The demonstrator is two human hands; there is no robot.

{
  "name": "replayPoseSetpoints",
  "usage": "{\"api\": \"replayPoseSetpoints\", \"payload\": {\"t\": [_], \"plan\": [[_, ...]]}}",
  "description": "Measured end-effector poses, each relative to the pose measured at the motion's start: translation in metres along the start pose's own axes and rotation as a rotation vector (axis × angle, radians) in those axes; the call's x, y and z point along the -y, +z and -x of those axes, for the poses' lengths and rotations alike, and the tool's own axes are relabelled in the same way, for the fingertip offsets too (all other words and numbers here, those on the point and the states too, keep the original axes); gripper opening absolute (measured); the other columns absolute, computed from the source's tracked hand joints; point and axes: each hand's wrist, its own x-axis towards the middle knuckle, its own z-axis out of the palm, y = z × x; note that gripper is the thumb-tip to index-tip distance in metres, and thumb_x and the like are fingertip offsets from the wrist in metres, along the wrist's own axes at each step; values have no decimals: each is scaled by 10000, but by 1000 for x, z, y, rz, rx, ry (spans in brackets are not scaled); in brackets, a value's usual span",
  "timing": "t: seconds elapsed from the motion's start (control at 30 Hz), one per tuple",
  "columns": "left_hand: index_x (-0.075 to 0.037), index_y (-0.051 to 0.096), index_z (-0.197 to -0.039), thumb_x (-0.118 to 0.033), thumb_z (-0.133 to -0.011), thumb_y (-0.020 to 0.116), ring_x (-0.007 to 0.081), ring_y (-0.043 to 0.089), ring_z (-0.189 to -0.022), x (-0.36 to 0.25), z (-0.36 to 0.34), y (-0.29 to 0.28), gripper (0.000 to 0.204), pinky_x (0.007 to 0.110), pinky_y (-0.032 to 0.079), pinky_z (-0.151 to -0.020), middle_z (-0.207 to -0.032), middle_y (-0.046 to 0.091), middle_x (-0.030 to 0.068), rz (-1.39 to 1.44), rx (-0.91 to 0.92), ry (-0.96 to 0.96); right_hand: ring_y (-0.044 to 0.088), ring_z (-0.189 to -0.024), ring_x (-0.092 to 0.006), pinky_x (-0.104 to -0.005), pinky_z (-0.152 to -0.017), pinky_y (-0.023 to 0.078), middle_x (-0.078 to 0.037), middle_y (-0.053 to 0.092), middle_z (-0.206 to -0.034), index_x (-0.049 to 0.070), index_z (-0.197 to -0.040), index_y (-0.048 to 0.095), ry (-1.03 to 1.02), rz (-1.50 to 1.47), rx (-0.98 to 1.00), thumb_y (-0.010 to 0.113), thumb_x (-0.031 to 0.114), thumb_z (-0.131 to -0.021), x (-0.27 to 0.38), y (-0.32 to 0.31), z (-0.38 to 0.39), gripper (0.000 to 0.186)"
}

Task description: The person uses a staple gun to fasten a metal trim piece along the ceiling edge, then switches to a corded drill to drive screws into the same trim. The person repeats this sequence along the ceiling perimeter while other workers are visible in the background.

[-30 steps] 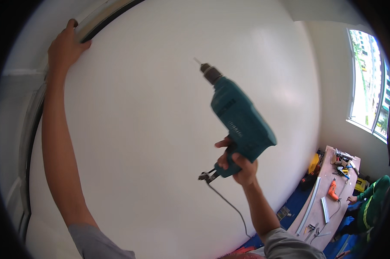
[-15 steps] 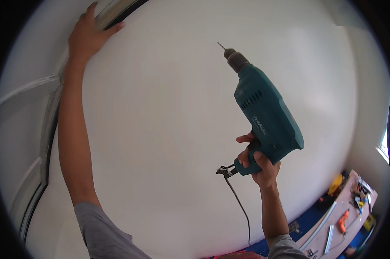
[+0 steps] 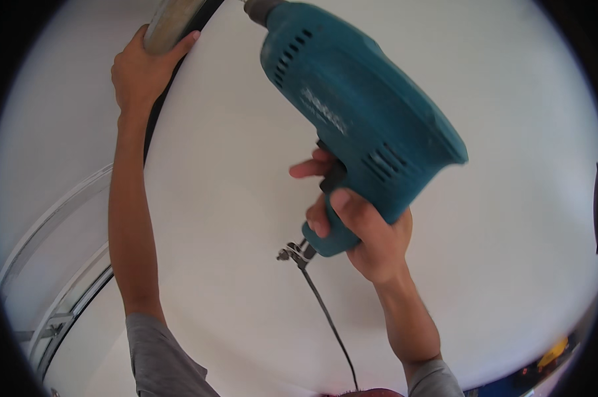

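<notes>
My right hand (image 3: 372,228) grips the handle of a teal corded power drill (image 3: 372,112). One finger sticks out beside the trigger, and the thumb lies across the handle. The drill slants up to the left; its dark chuck (image 3: 262,10) reaches the upper edge, where most of the bit is cut off. A chuck key seems to be tied to the cord (image 3: 327,311) below the handle. My left hand (image 3: 140,76) is raised at the upper left, closed around a long beige strip (image 3: 173,26) beside a black edge, with its thumb on the near side.
A broad white wall (image 3: 233,198) lies behind both hands. Light metal framing (image 3: 54,212) curves along the left side. At the lower right rim, a yellow object (image 3: 552,354) shows near a blue floor area (image 3: 497,387).
The drill has moved up and left, nearer the camera and the strip. My left hand has closed further around the strip. The view has shifted, so the workbench with tools is mostly gone.
</notes>
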Motion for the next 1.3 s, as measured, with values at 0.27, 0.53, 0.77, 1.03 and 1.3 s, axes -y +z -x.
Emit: {"api": "replayPoseSetpoints", "payload": {"t": [0.27, 0.53, 0.77, 1.03, 1.3], "plan": [[-90, 705, -1287, -731, -677, 791, 332, 768, -887, -45, 56, 22, 889, 437, 612, -812, -964, 774, 180, -109, -35, -57, 669, -866, -168, -305, -590, 537, -153, 650, -1087, -104, -1133, 624, -20, -118, -70, 611, 60, -837, -15, -27, 8, 339], [-81, 709, -1283, -755, -644, 792, 325, 770, -881, -47, 83, 35, 933, 431, 613, -801, -958, 775, 180, -142, -55, -11, 657, -768, -154, -304, -583, 530, -150, 667, -1046, -87, -1110, 631, -96, -163, -75, 604, 56, -838, -44, -42, 19, 309], [-70, 690, -1325, -771, -636, 784, 333, 772, -881, -43, 99, 56, 988, 431, 616, -806, -964, 775, 192, -137, -43, -15, 600, -584, -151, -316, -588, 511, -152, 681, -1016, -81, -1157, 612, -34, -200, -99, 589, 83, -860, -70, -57, 18, 340], [-56, 693, -1313, -759, -643, 789, 328, 772, -872, -25, 122, 67, 976, 433, 617, -792, -952, 773, 198, -139, -82, -54, 615, -595, -160, -317, -591, 515, -152, 681, -1027, -73, -1172, 613, -69, -216, -47, 594, 92, -850, -105, -66, 16, 363], [-61, 698, -1304, -752, -643, 794, 329, 769, -886, -26, 122, 61, 960, 431, 614, -801, -963, 774, 189, -134, -98, -69, 616, -597, -154, -320, -591, 517, -150, 677, -1017, -72, -1174, 613, -80, -191, -13, 600, 106, -847, -107, -67, 16, 373]]}}
